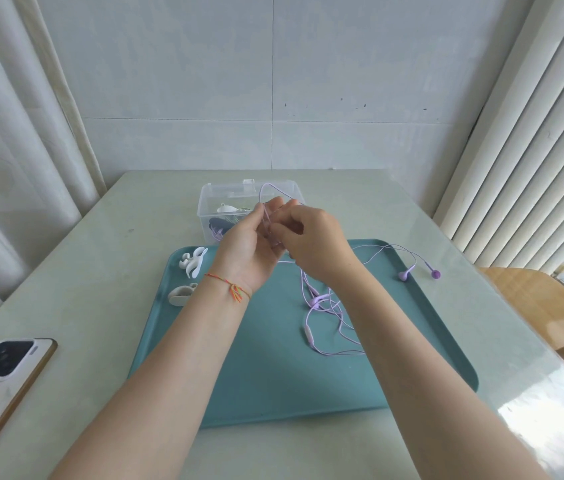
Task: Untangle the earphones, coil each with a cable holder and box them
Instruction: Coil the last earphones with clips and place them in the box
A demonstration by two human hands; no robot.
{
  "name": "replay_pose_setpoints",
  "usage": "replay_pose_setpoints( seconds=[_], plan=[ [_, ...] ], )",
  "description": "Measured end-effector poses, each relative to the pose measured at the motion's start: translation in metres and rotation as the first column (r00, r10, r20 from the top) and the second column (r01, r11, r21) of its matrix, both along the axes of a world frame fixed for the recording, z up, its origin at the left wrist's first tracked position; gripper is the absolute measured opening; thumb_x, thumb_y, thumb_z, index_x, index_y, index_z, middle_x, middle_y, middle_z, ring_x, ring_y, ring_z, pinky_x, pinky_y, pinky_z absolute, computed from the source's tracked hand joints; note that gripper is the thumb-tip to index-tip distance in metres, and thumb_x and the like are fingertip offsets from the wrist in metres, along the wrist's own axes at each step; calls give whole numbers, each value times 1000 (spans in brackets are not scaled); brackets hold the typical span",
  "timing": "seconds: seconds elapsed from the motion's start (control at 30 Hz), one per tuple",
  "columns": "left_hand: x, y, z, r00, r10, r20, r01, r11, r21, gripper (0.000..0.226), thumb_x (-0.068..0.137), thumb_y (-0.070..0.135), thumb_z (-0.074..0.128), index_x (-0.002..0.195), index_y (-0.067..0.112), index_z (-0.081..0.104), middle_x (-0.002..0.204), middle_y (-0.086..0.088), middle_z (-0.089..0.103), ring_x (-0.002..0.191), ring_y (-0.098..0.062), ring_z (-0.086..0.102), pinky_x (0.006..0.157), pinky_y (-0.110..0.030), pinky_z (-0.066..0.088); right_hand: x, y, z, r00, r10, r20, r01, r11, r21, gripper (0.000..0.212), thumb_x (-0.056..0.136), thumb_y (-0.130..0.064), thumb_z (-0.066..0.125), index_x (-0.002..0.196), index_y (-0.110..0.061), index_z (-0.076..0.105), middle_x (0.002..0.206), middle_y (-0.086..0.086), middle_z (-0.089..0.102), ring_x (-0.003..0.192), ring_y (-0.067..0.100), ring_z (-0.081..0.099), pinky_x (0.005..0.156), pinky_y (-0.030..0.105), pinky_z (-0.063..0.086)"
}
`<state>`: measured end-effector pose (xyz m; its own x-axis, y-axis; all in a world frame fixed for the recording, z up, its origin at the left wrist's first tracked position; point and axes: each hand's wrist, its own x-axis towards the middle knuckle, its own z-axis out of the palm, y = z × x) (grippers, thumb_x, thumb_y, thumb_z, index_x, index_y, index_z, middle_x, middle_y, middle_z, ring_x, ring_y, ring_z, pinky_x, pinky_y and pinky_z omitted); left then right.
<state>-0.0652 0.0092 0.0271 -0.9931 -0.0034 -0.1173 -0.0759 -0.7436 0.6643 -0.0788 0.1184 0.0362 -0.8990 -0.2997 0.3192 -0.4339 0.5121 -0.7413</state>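
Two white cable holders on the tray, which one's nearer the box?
The branched, antler-shaped cable holder at the tray's far left corner; the oval loop-shaped holder lies closer to the person, farther from the clear box.

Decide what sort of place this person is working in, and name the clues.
Probably a home or small office corner, not a workshop: a pale table set against a tiled wall, curtains on the left, vertical blinds on the right, and a phone lying by the tray.

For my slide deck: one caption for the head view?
Both hands work a purple earphone cable above a teal tray, clear box behind.
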Motion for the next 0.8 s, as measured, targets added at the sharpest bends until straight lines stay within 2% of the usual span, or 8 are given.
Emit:
replay_pose_setpoints(
  seconds=[0.07,0.17,0.27,0.37,0.43,0.53,0.7,0.8],
  plan=[
    [-1,-3,1,1000,11,21,-13,997,77,31,106,24,33,94,10,58,86,-7,74,79,-17,72,69,-28,57,0,0,-2,1000,14,2,-14,998,55,15,90,-21,62,82,-9,65,66,-7,56,54,3,50,54,20,37],
    [-5,-11,0,997,62,50,-70,979,189,33,106,20,32,80,11,52,57,0,60,62,-19,69,56,-27,56,0,0,-3,999,9,-38,-4,991,132,25,88,-30,66,80,-7,67,65,0,57,55,11,44,54,24,36],
    [-10,-23,-2,993,89,77,-102,977,188,34,105,17,32,73,14,46,43,7,30,36,-9,37,47,-19,47,-2,6,1,995,-46,-84,58,987,152,25,87,-29,65,78,-7,65,71,5,63,60,17,46,57,30,40],
    [-11,-32,-3,998,28,61,-36,989,142,33,103,15,32,72,15,45,43,8,24,31,-7,22,33,-17,27,-6,14,8,985,-127,-120,134,990,53,15,88,-18,57,81,-8,65,69,4,63,62,21,53,61,30,45],
    [-10,-33,-2,999,-31,24,29,996,81,34,104,17,31,73,15,45,43,8,23,30,-6,21,31,-17,21,-9,17,10,994,-108,-5,108,994,-33,16,88,-12,51,86,-9,67,69,5,63,58,21,57,60,30,49],
    [-7,-27,-1,990,-137,-21,137,990,-19,33,103,20,33,73,15,47,44,8,22,31,-5,19,32,-18,16,-8,14,9,973,12,231,18,992,-126,19,93,-16,48,91,-7,65,71,4,63,53,21,60,53,35,54],
    [-3,-20,1,977,-214,-15,208,964,-165,35,98,32,42,67,18,43,41,8,20,31,-6,17,35,-19,13,-4,9,7,967,96,236,-48,979,-199,13,92,-12,56,79,-11,61,63,5,62,46,20,55,43,28,47],
    [-2,-21,2,975,-223,-11,220,967,-129,35,97,26,40,62,20,38,40,8,20,31,-6,17,35,-20,13,-4,10,7,962,103,254,-55,980,-192,8,89,-7,56,83,-7,61,65,7,62,47,19,56,47,31,51]
  ],
)
